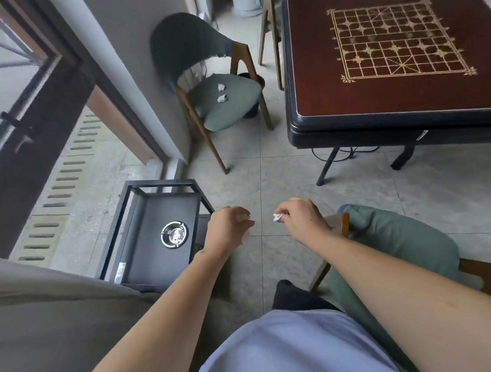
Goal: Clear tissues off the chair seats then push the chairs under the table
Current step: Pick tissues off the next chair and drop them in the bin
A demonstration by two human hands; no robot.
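Two crumpled tissues point(221, 93) lie on the green seat of the far chair point(229, 102), one behind the other, close together but not touching; they are small round wads, so I cannot tell any long axis. This chair stands by the wall, well apart from the bench point(312, 70), and its dark back is on the side away from the bench, with the seat front toward it.

Both hands are held over the tiled floor point(266, 171) in front of the person. The right hand point(300, 218) has its fingers curled and pinches a small white tissue piece point(276, 216) at the fingertips. The left hand point(229, 226) also has its fingers curled, with a bit of white showing at its fingertips, but it is blurred and I cannot tell what it is.

A near chair point(395, 235) with a green cushion is just under the right forearm. Left of the hands stands a black metal rack point(156, 223) with a shiny ashtray point(174, 234) on it. The bench has a dark red top with a gold board pattern point(398, 41).
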